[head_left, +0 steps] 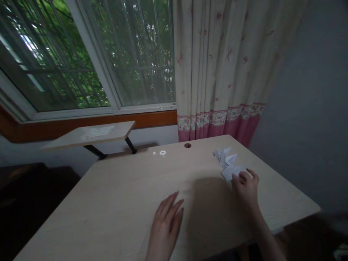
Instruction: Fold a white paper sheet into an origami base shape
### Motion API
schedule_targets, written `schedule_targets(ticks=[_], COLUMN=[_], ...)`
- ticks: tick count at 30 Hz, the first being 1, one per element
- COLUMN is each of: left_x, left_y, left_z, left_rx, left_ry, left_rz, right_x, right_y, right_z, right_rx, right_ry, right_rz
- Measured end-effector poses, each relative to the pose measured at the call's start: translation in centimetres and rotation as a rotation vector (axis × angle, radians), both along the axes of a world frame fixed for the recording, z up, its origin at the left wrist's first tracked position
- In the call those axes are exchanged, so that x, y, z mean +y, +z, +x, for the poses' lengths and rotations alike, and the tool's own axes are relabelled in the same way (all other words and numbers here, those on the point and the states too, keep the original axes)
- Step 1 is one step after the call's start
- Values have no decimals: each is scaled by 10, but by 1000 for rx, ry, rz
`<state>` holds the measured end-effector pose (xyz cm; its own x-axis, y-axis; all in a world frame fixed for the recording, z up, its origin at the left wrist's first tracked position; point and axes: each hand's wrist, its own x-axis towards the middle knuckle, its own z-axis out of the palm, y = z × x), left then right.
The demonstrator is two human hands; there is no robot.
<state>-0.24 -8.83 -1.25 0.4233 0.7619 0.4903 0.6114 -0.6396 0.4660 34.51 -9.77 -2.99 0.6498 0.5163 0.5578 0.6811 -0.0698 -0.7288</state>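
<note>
My right hand [246, 186] is at the right side of the pale wooden desk, its thumb and fingers pinched on a white folded paper [230, 172]. Part of that paper is hidden behind the fingers. Just beyond it, and seeming to touch it, lie more white folded papers [224, 158] with pointed flaps. Their exact shape is too blurred to tell. Over the front middle of the desk, my left hand [165, 221] is open, fingers stretched out and holding nothing.
The desk [122, 195] has a round cable hole [187, 145] near its back edge. A small white ring [162, 153] lies left of the hole. At the back left, a raised shelf [122, 133] carries a flat white sheet [100, 131]. A curtain [217, 72] hangs behind.
</note>
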Motion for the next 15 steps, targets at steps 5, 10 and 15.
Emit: schedule_targets(ticks=[5,10,15], left_x=[-11,-33,-57], left_y=[32,46,42], left_z=[32,64,50], left_rx=[-406,-615,-607], left_ry=[-137,-256,-226], left_rz=[-253,-582,-564], right_x=[-47,-78,-97], right_y=[14,12,22], right_z=[-66,-129,-139], right_rx=[544,776,837], right_ry=[284,748,1030], right_rz=[188,157,-22])
